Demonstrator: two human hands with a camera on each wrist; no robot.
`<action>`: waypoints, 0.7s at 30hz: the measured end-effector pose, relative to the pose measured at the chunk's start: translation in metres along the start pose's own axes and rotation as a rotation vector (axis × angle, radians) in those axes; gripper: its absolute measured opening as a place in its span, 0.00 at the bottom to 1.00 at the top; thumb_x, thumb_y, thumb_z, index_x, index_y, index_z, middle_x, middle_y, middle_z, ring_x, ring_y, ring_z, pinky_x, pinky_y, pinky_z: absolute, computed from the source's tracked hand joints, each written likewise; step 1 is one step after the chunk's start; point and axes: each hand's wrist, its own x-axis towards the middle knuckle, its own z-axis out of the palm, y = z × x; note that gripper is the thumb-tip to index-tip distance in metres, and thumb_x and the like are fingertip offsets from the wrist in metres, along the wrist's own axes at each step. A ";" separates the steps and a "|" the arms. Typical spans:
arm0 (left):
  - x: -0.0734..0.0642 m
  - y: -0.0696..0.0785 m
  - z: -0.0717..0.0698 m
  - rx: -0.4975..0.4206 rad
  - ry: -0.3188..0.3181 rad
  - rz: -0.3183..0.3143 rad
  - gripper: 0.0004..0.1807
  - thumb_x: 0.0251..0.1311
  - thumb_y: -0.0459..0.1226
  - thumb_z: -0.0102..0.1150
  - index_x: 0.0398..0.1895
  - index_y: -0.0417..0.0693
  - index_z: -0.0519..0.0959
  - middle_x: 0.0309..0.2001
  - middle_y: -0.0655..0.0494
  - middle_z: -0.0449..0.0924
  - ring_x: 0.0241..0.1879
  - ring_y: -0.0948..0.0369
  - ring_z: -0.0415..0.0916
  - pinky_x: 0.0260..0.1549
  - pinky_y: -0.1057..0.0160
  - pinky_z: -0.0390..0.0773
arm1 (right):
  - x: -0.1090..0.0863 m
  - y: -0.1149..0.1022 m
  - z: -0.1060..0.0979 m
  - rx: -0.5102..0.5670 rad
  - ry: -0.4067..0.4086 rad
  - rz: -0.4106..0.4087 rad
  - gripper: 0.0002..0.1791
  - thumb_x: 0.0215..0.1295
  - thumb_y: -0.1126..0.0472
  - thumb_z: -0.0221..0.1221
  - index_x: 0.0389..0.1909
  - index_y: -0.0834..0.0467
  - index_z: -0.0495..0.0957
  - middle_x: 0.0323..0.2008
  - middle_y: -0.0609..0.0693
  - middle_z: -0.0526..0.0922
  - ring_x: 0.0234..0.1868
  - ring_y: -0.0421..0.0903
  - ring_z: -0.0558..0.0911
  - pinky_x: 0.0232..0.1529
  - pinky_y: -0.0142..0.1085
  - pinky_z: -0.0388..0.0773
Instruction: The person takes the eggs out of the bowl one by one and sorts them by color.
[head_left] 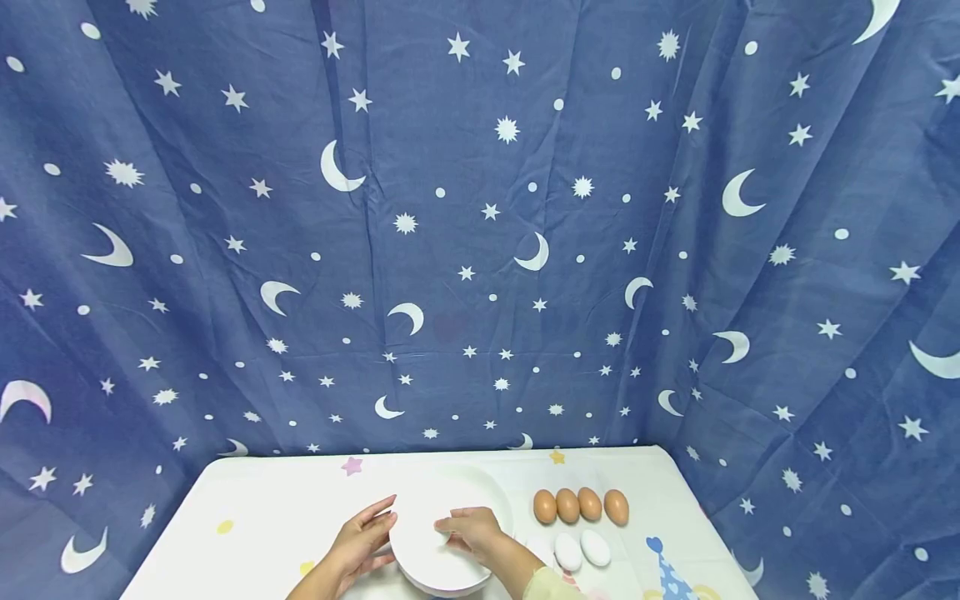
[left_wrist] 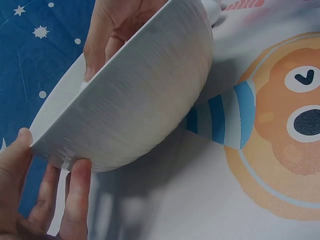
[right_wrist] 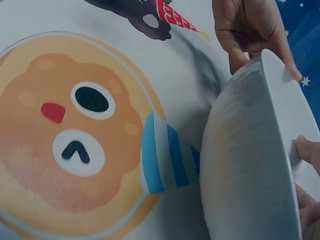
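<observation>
A large white bowl (head_left: 438, 575) stands tilted at the front of the table, as both wrist views show. My left hand (head_left: 356, 546) grips its left rim, with the thumb at the edge and fingers (left_wrist: 79, 192) against the outer wall. Inside the bowl, my right hand (head_left: 476, 533) reaches down and pinches a white egg (left_wrist: 83, 87) between thumb and fingers. That egg is mostly hidden by the hand and the white bowl. White eggs (head_left: 567, 552) lie right of the bowl, one partly behind the right wrist. Behind them several brown eggs (head_left: 567, 505) sit in a row.
A white tablecloth (head_left: 247, 533) with printed cartoon figures covers the table. A blue curtain (head_left: 450, 250) with white moons and stars hangs behind it and at both sides.
</observation>
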 end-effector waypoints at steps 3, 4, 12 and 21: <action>0.001 0.001 0.000 0.007 0.010 -0.010 0.34 0.67 0.45 0.60 0.72 0.43 0.62 0.68 0.29 0.60 0.59 0.39 0.75 0.46 0.44 0.84 | -0.002 -0.003 -0.005 0.002 -0.030 0.005 0.24 0.54 0.69 0.69 0.50 0.76 0.76 0.35 0.53 0.86 0.32 0.41 0.85 0.41 0.33 0.86; 0.001 0.002 0.001 0.011 0.013 -0.014 0.35 0.66 0.45 0.60 0.72 0.43 0.62 0.68 0.29 0.60 0.59 0.39 0.74 0.46 0.44 0.84 | -0.004 -0.004 -0.007 0.008 -0.043 0.004 0.24 0.54 0.69 0.69 0.50 0.76 0.76 0.34 0.53 0.86 0.32 0.41 0.86 0.40 0.33 0.86; 0.001 -0.001 -0.001 0.003 -0.015 -0.009 0.35 0.67 0.45 0.60 0.73 0.43 0.61 0.70 0.28 0.57 0.58 0.41 0.75 0.47 0.44 0.84 | -0.015 -0.013 -0.018 0.027 -0.109 0.027 0.25 0.54 0.71 0.68 0.52 0.76 0.75 0.34 0.54 0.86 0.33 0.45 0.87 0.40 0.35 0.87; 0.001 0.002 -0.001 0.021 0.004 -0.005 0.35 0.66 0.45 0.61 0.73 0.43 0.62 0.70 0.28 0.58 0.59 0.40 0.74 0.46 0.44 0.84 | -0.021 -0.018 -0.031 0.073 -0.169 0.061 0.29 0.57 0.70 0.67 0.58 0.76 0.71 0.38 0.56 0.85 0.32 0.43 0.86 0.42 0.35 0.86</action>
